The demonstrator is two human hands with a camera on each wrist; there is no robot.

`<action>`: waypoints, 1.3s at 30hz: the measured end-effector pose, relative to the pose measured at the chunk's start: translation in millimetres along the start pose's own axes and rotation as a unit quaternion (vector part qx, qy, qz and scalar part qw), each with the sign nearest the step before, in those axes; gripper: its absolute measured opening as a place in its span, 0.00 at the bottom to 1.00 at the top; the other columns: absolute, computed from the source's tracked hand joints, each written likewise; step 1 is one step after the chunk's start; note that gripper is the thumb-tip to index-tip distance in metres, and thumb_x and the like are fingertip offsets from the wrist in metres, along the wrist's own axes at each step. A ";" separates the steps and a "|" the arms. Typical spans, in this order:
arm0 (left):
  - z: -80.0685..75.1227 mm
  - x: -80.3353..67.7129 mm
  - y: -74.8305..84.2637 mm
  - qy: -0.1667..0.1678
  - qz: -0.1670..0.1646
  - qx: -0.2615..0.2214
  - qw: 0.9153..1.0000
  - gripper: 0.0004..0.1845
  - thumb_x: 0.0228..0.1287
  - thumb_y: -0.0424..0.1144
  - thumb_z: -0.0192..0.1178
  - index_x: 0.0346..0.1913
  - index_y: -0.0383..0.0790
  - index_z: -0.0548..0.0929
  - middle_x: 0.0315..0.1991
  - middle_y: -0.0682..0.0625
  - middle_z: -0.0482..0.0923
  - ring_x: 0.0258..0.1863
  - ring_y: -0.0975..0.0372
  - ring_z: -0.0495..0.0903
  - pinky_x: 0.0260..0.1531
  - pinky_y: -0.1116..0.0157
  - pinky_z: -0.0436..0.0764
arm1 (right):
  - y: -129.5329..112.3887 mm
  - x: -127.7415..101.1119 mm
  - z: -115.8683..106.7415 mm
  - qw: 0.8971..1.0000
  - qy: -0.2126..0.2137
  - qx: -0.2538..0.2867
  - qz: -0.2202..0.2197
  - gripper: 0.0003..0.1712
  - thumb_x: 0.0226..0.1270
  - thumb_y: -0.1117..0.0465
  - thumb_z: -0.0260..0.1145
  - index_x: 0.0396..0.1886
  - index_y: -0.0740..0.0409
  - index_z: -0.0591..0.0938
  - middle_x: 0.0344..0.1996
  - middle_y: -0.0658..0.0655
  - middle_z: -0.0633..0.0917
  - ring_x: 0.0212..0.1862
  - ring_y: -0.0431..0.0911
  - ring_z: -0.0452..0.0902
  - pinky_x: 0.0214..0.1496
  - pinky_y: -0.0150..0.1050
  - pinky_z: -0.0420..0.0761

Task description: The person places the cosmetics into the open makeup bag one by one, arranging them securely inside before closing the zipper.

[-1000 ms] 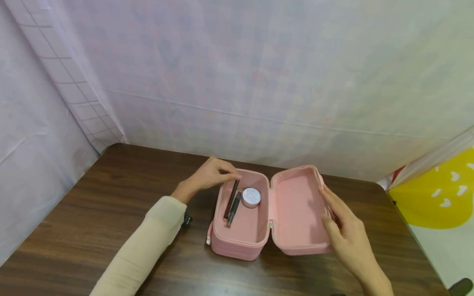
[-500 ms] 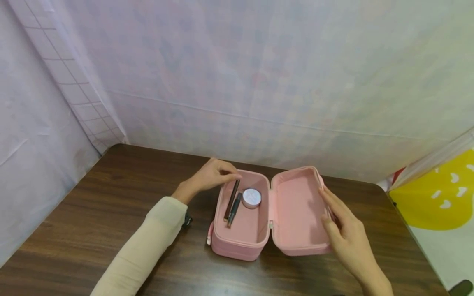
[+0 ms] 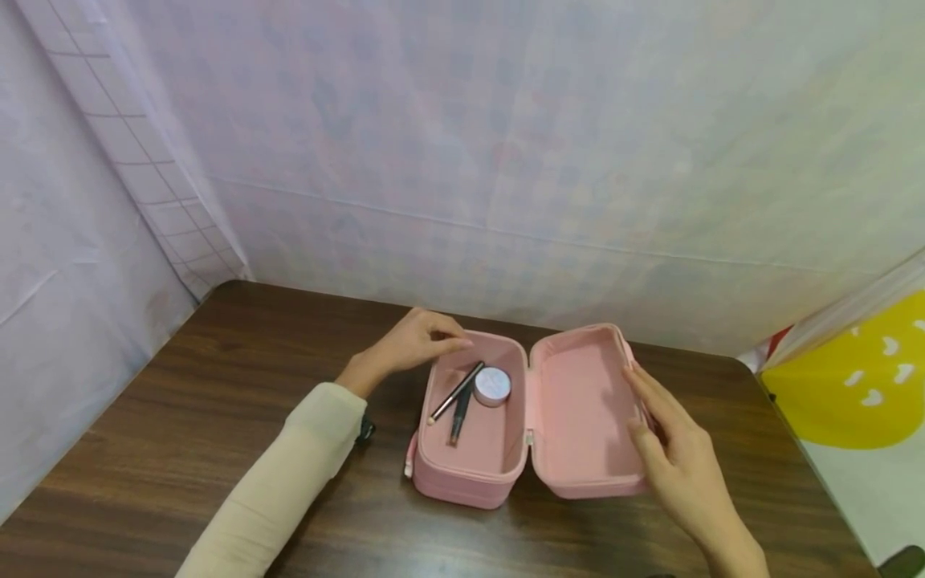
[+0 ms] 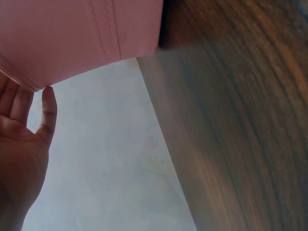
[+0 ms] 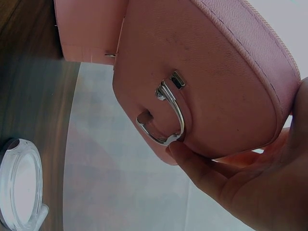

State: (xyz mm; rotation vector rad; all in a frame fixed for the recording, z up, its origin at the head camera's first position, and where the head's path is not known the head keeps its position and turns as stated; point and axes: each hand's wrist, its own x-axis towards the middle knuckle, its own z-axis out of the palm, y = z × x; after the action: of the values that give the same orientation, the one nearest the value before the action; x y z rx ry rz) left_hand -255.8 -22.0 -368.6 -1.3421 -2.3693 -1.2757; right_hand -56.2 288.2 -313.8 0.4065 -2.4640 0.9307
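Observation:
An open pink case [image 3: 462, 480] lies on the brown table, its lid [image 3: 578, 401] flat to the right. Inside the left half are a round lilac-topped jar [image 3: 491, 385], a slim brown pencil [image 3: 457, 392] lying slanted, and a darker pencil [image 3: 458, 417] beside it. My left hand [image 3: 426, 341] hovers at the case's far left rim with loosely bent fingers, holding nothing; in the left wrist view its fingertips [image 4: 48, 103] touch the pink case [image 4: 72, 38]. My right hand [image 3: 665, 449] rests with straight fingers against the lid's outer right side; its fingertips [image 5: 192, 161] meet the lid [image 5: 216, 72] just under a metal handle [image 5: 168, 115].
Pale cloth walls close off the back and left of the wooden table [image 3: 217, 417]. A yellow patterned bag [image 3: 853, 377] stands past the table's right edge. In the right wrist view a round white object [image 5: 21, 187] lies on the table below the lid.
The brown pencil, propped under my left fingertips before, has dropped and now lies slanted across the case with its top by the jar. My left fingers are off it. The right hand stayed put.

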 end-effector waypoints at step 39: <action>7.8 -17.6 14.1 0.069 -0.160 -0.031 0.984 0.15 0.69 0.35 0.57 0.55 0.33 0.80 0.51 0.42 0.80 0.51 0.51 0.78 0.52 0.55 0.75 | 13.1 9.5 7.8 0.997 -0.001 0.076 0.027 0.29 0.67 0.75 0.56 0.67 0.57 0.72 0.64 0.59 0.73 0.54 0.37 0.74 0.44 0.23 0.75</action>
State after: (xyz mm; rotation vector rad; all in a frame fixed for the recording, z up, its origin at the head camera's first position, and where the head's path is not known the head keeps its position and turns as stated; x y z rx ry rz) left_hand -232.5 -24.2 -373.5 -0.8749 -2.5370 -1.4778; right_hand -72.3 291.4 -321.0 0.3922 -2.4244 1.1454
